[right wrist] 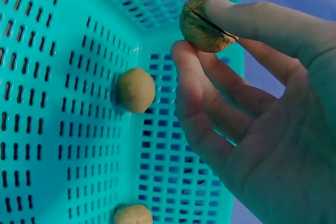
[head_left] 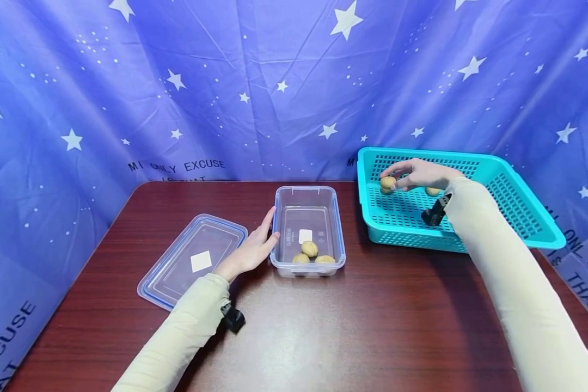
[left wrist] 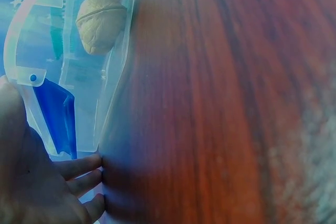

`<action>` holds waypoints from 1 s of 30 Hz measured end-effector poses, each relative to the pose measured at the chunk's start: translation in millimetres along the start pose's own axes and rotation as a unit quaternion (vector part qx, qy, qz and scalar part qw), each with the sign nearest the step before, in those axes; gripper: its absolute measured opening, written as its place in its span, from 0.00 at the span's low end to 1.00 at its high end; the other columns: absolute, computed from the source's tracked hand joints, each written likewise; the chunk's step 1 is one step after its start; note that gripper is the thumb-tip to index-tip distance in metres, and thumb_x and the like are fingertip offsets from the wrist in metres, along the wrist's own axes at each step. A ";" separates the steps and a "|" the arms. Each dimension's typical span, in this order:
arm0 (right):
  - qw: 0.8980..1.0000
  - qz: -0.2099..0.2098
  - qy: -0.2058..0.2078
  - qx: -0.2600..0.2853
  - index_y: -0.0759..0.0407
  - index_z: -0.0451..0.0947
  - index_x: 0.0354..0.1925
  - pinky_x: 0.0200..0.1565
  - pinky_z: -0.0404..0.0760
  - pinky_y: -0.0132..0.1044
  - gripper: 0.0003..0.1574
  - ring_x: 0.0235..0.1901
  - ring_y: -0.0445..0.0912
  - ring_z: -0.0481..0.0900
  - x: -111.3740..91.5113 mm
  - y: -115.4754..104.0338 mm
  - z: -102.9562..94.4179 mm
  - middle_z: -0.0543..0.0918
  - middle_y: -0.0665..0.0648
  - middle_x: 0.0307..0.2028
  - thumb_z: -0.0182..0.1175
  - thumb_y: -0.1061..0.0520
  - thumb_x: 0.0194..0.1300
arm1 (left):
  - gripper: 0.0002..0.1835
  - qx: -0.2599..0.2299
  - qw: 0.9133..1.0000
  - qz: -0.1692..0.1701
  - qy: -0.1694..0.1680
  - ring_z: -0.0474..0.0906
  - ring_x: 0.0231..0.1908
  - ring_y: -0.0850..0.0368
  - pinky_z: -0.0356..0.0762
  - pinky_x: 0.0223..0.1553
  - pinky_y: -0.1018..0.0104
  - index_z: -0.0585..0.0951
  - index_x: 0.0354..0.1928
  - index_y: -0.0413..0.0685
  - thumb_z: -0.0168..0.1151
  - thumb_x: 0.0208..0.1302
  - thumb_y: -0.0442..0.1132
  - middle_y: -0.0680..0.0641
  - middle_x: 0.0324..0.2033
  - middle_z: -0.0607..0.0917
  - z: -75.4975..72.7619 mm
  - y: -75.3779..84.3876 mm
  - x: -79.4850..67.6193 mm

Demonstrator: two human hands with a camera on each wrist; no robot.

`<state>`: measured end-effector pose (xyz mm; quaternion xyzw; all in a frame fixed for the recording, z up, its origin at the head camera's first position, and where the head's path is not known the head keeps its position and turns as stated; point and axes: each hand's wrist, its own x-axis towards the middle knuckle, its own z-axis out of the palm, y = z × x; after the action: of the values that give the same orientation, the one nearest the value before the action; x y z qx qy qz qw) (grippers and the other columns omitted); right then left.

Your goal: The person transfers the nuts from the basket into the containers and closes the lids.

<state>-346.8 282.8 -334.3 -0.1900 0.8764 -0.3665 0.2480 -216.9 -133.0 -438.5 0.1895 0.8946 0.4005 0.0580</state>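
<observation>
My right hand (head_left: 423, 174) pinches a walnut (right wrist: 202, 27) between thumb and fingertips, inside the turquoise basket (head_left: 402, 235). A dark crack along the shell's seam shows in the right wrist view. Two more walnuts lie in the basket: one walnut (right wrist: 136, 90) beside the fingers and another walnut (right wrist: 133, 215) at the lower edge. With fingers extended, my left hand (head_left: 251, 249) rests against the left side of a clear plastic container (head_left: 306, 218). Several walnuts (head_left: 309, 249) sit at the container's near end.
Left of the container lies its clear lid (head_left: 176, 272) with a blue seal, flat on the brown wooden table (head_left: 294, 337). A blue curtain (head_left: 255, 109) with white stars hangs right behind the table. Each wrist carries a small black camera.
</observation>
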 end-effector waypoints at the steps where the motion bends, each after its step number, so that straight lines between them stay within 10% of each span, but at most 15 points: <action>1: 1.000 -0.004 0.000 -0.004 0.66 0.67 0.65 0.49 0.76 0.49 0.30 0.54 0.58 0.71 -0.9 -2.4 0.1 0.72 0.66 0.59 0.59 0.61 0.67 | 0.37 0.001 1.000 -0.001 -0.001 0.58 0.66 0.37 0.56 0.65 0.44 0.39 0.77 0.47 0.44 0.74 0.42 0.29 0.68 0.60 -0.1 -0.3 0.1; 30: 0.997 -0.073 0.021 -0.035 0.58 0.68 0.66 0.55 0.69 0.54 0.29 0.56 0.54 0.71 -19.0 -48.6 11.6 0.75 0.59 0.57 0.59 0.56 0.69 | 0.36 0.005 1.000 -0.016 -0.007 0.59 0.66 0.38 0.56 0.64 0.44 0.38 0.77 0.52 0.43 0.75 0.43 0.31 0.67 0.62 -0.1 -2.6 0.3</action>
<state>-317.6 254.1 -300.0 -0.2541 0.8777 -0.3562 0.1953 -217.9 -134.5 -440.3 0.1786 0.8991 0.3936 0.0693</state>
